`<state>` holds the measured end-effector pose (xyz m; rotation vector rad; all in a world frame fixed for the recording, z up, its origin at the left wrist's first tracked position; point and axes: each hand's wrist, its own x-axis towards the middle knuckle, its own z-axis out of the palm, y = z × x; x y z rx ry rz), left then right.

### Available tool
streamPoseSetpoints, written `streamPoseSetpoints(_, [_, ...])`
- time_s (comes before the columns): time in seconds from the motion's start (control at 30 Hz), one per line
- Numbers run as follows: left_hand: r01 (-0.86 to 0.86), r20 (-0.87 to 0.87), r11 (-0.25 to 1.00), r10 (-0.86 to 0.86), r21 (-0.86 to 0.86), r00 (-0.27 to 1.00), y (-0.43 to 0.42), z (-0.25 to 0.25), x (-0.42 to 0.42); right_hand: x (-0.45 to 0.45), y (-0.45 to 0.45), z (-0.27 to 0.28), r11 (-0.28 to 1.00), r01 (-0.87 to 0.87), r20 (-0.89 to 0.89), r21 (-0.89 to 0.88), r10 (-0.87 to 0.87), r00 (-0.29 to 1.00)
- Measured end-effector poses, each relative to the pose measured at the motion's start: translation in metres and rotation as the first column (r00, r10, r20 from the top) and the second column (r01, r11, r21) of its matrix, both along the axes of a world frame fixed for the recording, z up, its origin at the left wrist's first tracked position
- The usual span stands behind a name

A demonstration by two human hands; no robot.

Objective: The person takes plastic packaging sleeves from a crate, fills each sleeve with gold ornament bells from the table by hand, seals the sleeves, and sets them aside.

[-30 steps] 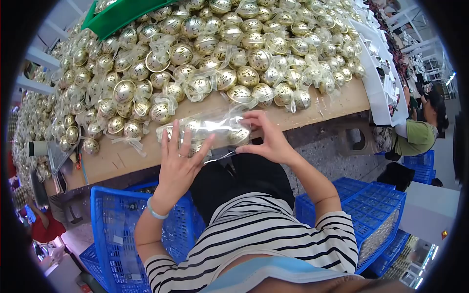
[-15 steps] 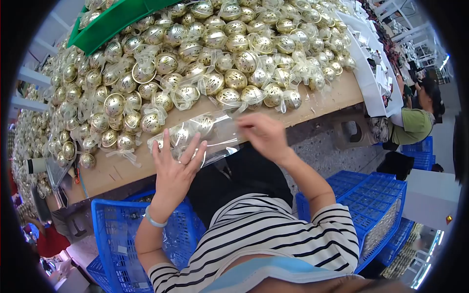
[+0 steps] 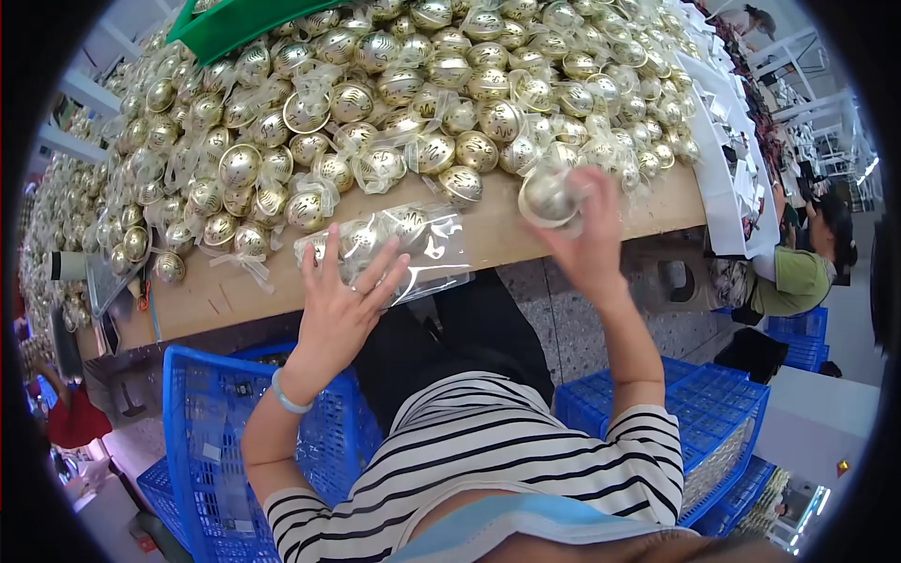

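My left hand (image 3: 340, 298) lies with fingers spread on a clear plastic bag (image 3: 445, 246) at the table's front edge. Inside the bag, gold ball ornaments (image 3: 407, 223) sit in a row, partly under my fingers. To the right, my right hand (image 3: 593, 246) is closed around a gold ball ornament (image 3: 546, 199), just in front of the heap; motion smears its fingers. Many more gold balls with dark wavy markings (image 3: 477, 150), most with sheer ribbon or wrapping, form the pile (image 3: 357, 98) behind both hands.
A green tray (image 3: 225, 33) rests on the pile at the upper left. White trays of small parts (image 3: 718, 169) line the right end of the table (image 3: 648, 208). Blue crates (image 3: 221, 450) stand beside me. A person in a green top (image 3: 793, 274) sits farther right.
My right hand has left the bag's open end, moved right to the pile's edge and taken hold of a gold ball ornament. My left hand stays on the bag.
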<state>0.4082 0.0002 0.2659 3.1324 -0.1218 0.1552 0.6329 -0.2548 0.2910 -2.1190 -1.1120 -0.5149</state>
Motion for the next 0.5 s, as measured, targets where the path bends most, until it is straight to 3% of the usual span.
streamPoseSetpoints(0.1, [0.006,-0.019,1.000,-0.006,-0.019,1.000,0.001,0.003,0.003,-0.037,0.001,-0.035,0.992,-0.106,-0.357,-0.061,0.078,0.931])
streamPoseSetpoints(0.2, [0.004,-0.078,0.996,-0.011,-0.092,0.997,0.002,0.018,0.007,-0.051,0.022,-0.053,0.970,-0.233,-0.465,0.074,0.240,0.852])
streamPoseSetpoints(0.23, [0.007,-0.097,0.993,-0.018,-0.116,0.995,0.004,0.022,0.009,-0.051,0.028,-0.051,0.935,-0.328,-0.571,0.136,0.344,0.745])
streamPoseSetpoints(0.3, [0.021,-0.129,0.985,-0.044,-0.173,0.991,0.011,0.028,0.014,-0.045,0.033,-0.048,0.901,-0.354,-0.807,0.249,0.395,0.439])
streamPoseSetpoints(0.37, [0.035,-0.153,0.967,-0.075,-0.251,0.985,0.019,0.031,0.018,-0.028,0.025,-0.056,0.831,-0.460,-0.872,0.314,0.444,0.207])
streamPoseSetpoints(0.4, [0.046,-0.114,0.959,-0.080,-0.278,0.990,0.021,0.029,0.021,-0.023,0.026,-0.055,0.790,-0.495,-0.852,0.362,0.496,0.169])
streamPoseSetpoints(0.5, [0.054,-0.033,0.942,-0.069,-0.332,0.997,0.022,0.021,0.024,-0.023,0.036,-0.075,0.762,-0.530,-0.772,0.372,0.571,0.280])
